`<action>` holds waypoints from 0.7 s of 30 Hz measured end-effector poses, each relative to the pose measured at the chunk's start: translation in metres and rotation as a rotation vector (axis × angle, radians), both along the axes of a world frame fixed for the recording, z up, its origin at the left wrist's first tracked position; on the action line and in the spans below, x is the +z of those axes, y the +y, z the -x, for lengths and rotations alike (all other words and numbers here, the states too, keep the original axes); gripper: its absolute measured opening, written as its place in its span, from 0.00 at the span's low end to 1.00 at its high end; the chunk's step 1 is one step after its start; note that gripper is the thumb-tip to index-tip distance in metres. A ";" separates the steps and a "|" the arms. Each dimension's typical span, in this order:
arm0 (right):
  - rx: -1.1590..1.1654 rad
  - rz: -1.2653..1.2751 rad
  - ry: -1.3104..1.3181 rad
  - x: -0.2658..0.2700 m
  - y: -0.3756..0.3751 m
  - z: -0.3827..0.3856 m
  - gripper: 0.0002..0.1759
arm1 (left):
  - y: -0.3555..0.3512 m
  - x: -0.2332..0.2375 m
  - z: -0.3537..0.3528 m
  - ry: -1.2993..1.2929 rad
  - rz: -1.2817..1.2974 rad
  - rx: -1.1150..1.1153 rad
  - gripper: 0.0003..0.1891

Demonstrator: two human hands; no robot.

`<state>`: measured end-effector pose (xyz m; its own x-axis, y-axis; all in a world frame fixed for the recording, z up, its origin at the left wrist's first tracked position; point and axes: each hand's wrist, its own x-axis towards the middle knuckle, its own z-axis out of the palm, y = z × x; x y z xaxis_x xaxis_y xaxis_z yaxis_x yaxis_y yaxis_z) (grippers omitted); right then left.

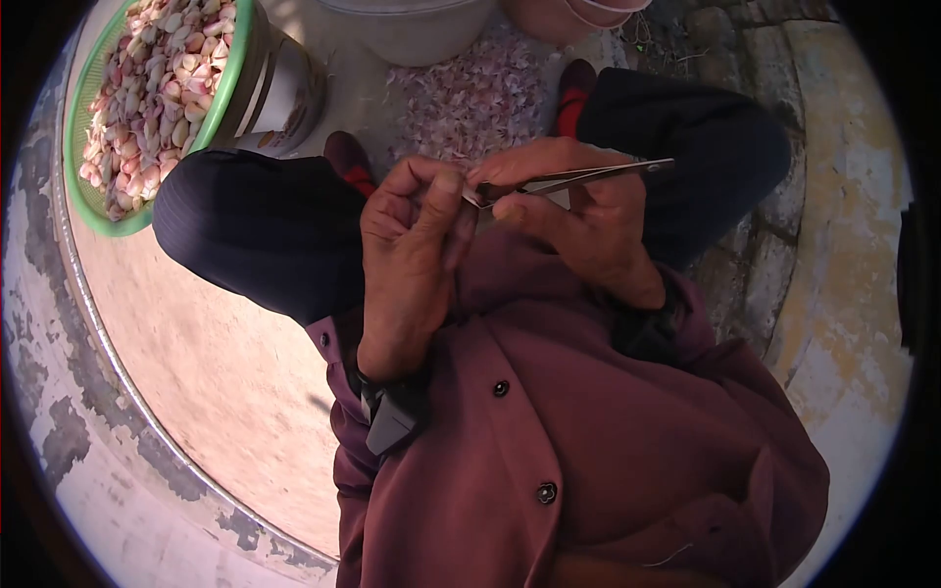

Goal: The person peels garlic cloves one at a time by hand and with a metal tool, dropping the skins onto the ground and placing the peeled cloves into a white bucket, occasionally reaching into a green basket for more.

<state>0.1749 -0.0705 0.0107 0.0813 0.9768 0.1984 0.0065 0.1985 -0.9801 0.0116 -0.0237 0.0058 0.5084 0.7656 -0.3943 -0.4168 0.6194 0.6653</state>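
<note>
My right hand [578, 211] is closed around metal tweezers [606, 173], whose joined end points out to the right. Their tips meet the fingertips of my left hand [407, 260], in front of my chest. Those left fingers are pinched on a small pale garlic clove [472, 197], mostly covered by fingers and thumb. At the upper left, a green-rimmed basket [235, 83] holds a heap of unpeeled garlic cloves [162, 93]. Thin pinkish garlic skins [470, 98] lie scattered on the ground between my feet.
Under the basket stands a bucket [294, 93]. A large pale tub [412, 29] sits just ahead, with a pinkish bucket [564, 20] to its right. My bent knees flank the hands. A paved brick edge [774, 255] runs along the right.
</note>
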 end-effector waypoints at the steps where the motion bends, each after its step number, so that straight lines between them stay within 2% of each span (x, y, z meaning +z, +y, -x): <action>1: 0.000 0.007 -0.005 -0.001 -0.001 0.000 0.13 | 0.000 0.001 0.000 -0.002 -0.001 -0.001 0.07; 6: -0.029 0.075 -0.050 0.004 -0.007 0.000 0.11 | -0.006 0.003 0.001 0.187 -0.138 -0.042 0.08; 9: -0.036 0.153 0.054 0.004 -0.009 0.001 0.09 | -0.008 0.002 0.000 0.246 -0.189 -0.045 0.09; 11: -0.093 0.154 0.170 -0.001 -0.009 0.006 0.08 | -0.010 0.003 -0.002 0.219 -0.165 -0.037 0.09; 14: -0.083 0.164 0.201 0.001 -0.010 0.006 0.07 | -0.013 0.004 -0.003 0.201 -0.133 -0.028 0.09; 16: -0.090 0.121 0.122 -0.001 -0.009 0.006 0.07 | -0.015 0.003 -0.002 0.212 -0.119 -0.030 0.09; 18: -0.099 0.076 0.042 -0.004 -0.009 0.007 0.06 | -0.014 0.001 -0.003 0.297 -0.315 -0.089 0.08; 20: -0.143 0.183 0.326 -0.009 -0.008 0.008 0.07 | -0.015 0.000 -0.007 0.260 -0.286 -0.064 0.09; 21: -0.143 0.183 0.327 -0.009 -0.007 0.008 0.07 | -0.016 0.000 -0.008 0.223 -0.255 -0.039 0.09</action>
